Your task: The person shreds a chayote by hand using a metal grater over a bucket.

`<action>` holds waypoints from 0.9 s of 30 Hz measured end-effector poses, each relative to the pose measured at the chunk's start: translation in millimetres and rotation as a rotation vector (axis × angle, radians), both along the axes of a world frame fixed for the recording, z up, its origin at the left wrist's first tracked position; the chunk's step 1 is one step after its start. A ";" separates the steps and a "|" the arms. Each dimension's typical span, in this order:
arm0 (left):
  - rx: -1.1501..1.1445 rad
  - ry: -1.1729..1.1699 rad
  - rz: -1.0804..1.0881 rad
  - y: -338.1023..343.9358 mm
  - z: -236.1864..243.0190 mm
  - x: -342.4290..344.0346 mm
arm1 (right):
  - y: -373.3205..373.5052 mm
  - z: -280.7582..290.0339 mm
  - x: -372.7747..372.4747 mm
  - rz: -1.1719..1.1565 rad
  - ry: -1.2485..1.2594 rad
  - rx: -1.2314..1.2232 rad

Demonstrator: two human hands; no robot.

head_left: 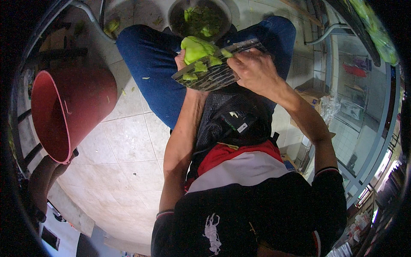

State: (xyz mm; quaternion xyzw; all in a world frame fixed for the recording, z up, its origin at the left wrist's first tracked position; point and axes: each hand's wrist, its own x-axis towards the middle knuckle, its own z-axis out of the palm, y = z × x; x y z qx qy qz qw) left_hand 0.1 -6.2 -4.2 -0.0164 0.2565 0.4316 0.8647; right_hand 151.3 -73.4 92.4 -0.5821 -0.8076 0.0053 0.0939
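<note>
My left hand (pixel 181 59) is closed around a pale green, lobed vegetable (pixel 195 50), which looks like a chayote. Most of that hand is hidden behind the vegetable and the blade. In my right hand (pixel 255 70) is a broad, dark cleaver (pixel 214 77), held with the fingers wrapped at its right end. The blade lies slantwise across the vegetable's lower right side. Several green pieces of peel (pixel 200 66) stick to its wet face. Beyond my hands, between my knees, a round metal basin (pixel 172 21) holds green scraps in dark contents.
A large red bucket (pixel 92 96) is tipped on the left, its mouth facing left. Scraps dot the tiled floor (pixel 128 137). At right stands a grey metal frame (pixel 364 171) with glass panes. Green produce in clear plastic (pixel 373 30) is at the upper right.
</note>
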 end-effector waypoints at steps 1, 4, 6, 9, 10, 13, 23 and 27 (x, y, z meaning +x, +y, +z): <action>-0.005 0.019 0.000 -0.2 0.5 0.2 | 0.0 -0.9 0.3 -0.009 0.004 -0.007; 0.018 0.024 0.002 0.4 -6.2 0.3 | -1.4 -4.9 1.3 -0.030 0.003 -0.020; 0.022 0.041 0.012 -0.3 -13.2 0.0 | -2.0 -8.1 4.4 -0.030 -0.006 -0.015; -0.046 0.082 0.038 -0.5 -2.8 3.3 | 0.6 -10.0 15.1 -0.044 0.001 -0.006; -0.081 0.098 0.049 -0.6 3.5 4.2 | 0.8 -7.7 18.9 -0.075 -0.042 -0.089; -0.046 0.113 0.005 -1.2 8.6 2.9 | -2.1 -11.0 26.4 -0.075 -0.004 -0.108; -0.042 0.107 0.028 -0.4 6.8 7.2 | 20.3 -17.6 68.9 -0.429 0.048 -0.254; -0.018 0.045 0.005 0.9 7.0 2.9 | 9.9 17.8 43.2 -0.241 0.084 -0.209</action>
